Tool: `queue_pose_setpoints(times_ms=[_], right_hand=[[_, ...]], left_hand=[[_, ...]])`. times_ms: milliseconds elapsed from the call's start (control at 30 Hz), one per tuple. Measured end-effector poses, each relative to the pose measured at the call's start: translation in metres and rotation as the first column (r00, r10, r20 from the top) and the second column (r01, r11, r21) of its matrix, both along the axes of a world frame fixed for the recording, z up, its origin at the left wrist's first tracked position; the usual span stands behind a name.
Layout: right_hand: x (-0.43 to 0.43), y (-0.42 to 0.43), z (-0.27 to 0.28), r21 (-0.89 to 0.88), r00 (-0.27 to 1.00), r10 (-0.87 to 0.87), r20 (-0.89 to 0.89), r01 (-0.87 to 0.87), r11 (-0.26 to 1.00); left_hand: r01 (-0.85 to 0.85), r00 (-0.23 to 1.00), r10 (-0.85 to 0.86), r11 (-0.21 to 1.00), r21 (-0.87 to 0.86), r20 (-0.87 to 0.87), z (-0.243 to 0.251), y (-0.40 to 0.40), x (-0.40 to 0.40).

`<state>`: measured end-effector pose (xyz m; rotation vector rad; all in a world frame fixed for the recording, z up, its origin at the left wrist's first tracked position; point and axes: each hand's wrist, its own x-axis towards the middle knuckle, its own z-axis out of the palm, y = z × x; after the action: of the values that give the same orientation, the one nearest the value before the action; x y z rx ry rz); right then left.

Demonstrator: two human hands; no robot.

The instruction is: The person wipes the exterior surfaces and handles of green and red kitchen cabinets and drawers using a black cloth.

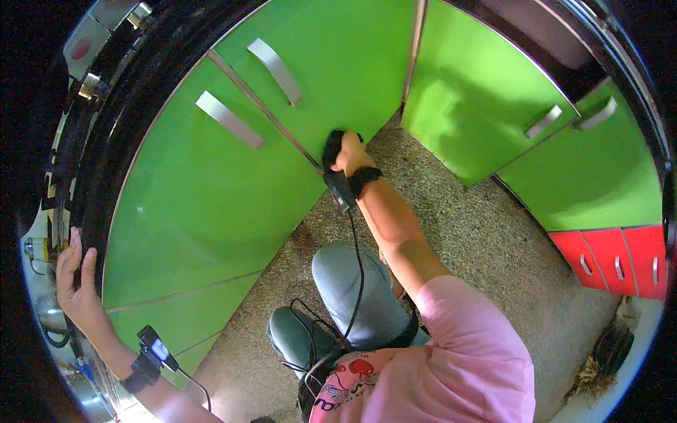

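Observation:
My right hand (350, 152) holds a black cloth or pad (332, 150) against the lower part of a glossy green cabinet door (338, 69). Fingers wrap over the dark item, so its exact kind is hard to tell. To the far left, my left hand (78, 283) is raised at the edge of the black countertop (158, 58), thumb and fingers apart. It appears to rest on that edge and holds nothing visible. A second green door (206, 185) adjoins the first, each with a curved metal handle.
More green doors (486, 95) stand at the right, above red drawer fronts (600, 261). Speckled stone flooring (423, 201) runs beneath my bent knees (351, 291). Cables (357, 264) trail from wrist-worn devices across my lap. A dark brush-like object (603, 354) lies at lower right.

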<state>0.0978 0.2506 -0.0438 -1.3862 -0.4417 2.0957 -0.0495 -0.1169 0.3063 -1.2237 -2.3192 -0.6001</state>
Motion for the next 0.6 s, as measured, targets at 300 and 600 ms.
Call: queue_pose_setpoints(times_ms=[300, 600], right_hand=[[-0.013, 0.022, 0.180, 0.432, 0.979, -0.173, -0.104, 0.201, 0.879], [-0.014, -0.001, 0.213, 0.979, 0.907, -0.381, -0.179, 0.124, -0.164]], left_hand=[[0.175, 0.979, -0.183, 0.980, 0.095, 0.084, 0.000, 0.016, -0.002], [0.241, 0.967, -0.250, 0.960, 0.145, 0.047, -0.001, 0.015, 0.012]])
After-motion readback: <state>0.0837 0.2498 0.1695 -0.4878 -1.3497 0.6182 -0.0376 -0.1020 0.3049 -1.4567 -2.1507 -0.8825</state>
